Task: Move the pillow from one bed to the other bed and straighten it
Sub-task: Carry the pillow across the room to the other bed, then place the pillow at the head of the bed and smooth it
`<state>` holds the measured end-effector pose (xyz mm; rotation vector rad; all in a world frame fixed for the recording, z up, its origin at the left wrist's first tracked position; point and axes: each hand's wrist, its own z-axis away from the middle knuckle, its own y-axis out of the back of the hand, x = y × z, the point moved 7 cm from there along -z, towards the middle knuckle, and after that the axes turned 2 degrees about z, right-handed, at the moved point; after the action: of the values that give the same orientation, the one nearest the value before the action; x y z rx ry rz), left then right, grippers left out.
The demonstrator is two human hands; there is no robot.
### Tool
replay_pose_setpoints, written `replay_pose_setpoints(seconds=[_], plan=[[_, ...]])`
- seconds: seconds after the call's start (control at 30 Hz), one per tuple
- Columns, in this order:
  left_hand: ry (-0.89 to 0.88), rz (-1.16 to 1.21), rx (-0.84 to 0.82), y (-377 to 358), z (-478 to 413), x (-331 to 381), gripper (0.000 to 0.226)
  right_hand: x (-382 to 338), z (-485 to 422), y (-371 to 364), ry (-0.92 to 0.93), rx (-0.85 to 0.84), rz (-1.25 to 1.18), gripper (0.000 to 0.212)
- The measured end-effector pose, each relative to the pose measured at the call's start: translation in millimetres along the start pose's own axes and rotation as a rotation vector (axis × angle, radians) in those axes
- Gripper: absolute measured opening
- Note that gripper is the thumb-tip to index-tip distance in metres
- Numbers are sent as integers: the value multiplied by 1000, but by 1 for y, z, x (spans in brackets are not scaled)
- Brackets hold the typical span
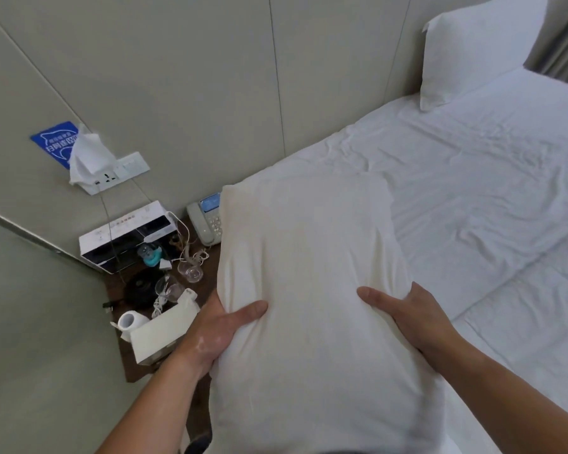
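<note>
White bed (473, 178) lies ahead-right; we grip the pillow (309, 290), left hand (217, 326) and right hand (407, 309) clamped on its sides, long axis pointing toward the wall.

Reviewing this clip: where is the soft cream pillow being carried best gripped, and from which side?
Grip the soft cream pillow on its two long side edges near the close end, one hand from each side, as the left hand and right hand do. It is wide, limp and held lengthwise, so a one-sided grip would likely let it sag.
</note>
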<state>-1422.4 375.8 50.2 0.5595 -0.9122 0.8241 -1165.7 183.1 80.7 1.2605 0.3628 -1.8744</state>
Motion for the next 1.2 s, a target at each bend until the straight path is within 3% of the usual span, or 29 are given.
replay_pose_setpoints(seconds=[0.1,0.23,0.37,0.67,0.73,0.83,0.97,1.2], plan=[[-3,-21,-57,-10,-34,27,72,-13,-23,7,4,42,-23,21],[-11,-52,-127,-18,-82,51,89,-24,-53,11,-15,109,-80,25],[-21,-99,-233,-27,-138,74,79,-39,-86,11,-23,189,-124,25],[20,-146,-405,-23,-262,117,111,-70,-161,-18,-108,344,-142,28],[34,-159,-420,-27,-283,123,102,-69,-174,-22,-139,363,-155,26],[60,-178,-458,-39,-306,133,66,-65,-190,-21,-173,423,-191,38],[48,-216,-476,-62,-337,151,93,-63,-211,-10,-196,475,-234,45],[52,-322,-531,-118,-399,189,114,-58,-265,25,-199,502,-343,43]])
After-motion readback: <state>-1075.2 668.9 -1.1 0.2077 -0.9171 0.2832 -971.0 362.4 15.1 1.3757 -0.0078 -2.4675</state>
